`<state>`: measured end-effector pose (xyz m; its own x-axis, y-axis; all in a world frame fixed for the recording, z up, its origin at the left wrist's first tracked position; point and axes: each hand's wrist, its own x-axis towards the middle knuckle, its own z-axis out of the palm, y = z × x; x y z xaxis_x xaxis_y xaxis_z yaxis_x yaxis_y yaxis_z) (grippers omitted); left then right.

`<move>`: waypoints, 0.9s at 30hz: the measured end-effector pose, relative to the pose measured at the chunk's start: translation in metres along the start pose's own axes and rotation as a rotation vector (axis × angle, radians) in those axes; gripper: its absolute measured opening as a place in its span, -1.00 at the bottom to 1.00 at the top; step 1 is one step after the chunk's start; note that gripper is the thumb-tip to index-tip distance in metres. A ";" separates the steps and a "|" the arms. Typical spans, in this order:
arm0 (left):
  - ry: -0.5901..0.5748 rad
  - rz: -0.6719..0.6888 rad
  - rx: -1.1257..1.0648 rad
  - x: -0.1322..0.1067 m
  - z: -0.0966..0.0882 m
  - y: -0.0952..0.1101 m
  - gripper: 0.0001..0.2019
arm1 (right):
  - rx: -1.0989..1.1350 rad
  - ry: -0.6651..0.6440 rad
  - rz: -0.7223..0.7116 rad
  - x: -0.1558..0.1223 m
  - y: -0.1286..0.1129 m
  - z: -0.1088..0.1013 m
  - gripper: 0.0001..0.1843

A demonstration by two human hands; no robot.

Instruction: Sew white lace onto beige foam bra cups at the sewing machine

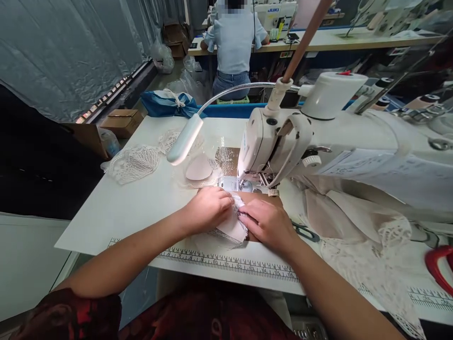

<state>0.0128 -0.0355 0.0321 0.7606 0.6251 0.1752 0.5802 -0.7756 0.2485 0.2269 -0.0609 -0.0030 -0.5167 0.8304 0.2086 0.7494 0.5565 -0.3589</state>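
Observation:
A white lace-trimmed fabric piece (231, 227) lies on the table just in front of the sewing machine (262, 141). My left hand (209, 209) is closed on its upper left part, fingers curled over the cloth. From the other side, my right hand (267, 221) pinches the lace edge between thumb and fingers. Both hands are close together, nearer to me than the presser foot (242, 184). A pale oval fabric cup (198, 168) on sheer lace rests to the left of the needle plate.
More white lace (132, 164) lies at the table's far left. A lamp (186, 139) arches over the table. Dark scissors (305, 232) are right of my right hand, near piled lace pieces (368, 250). Red-handled scissors (439, 264) lie far right. A person (233, 42) sits ahead.

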 end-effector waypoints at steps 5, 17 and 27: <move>-0.014 -0.009 0.136 0.007 0.023 -0.002 -0.69 | -0.090 -0.013 0.090 0.003 -0.001 -0.001 -0.74; -0.100 -0.003 0.160 0.012 0.019 -0.020 -0.54 | -0.198 -0.063 0.139 0.013 -0.004 -0.002 -0.68; -0.143 0.061 0.160 0.023 0.015 -0.035 -0.50 | -0.226 -0.095 0.231 0.019 -0.008 -0.002 -0.59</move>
<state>0.0142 0.0046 0.0127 0.8224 0.5670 0.0456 0.5624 -0.8225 0.0854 0.2120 -0.0490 0.0058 -0.3511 0.9347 0.0554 0.9185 0.3553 -0.1736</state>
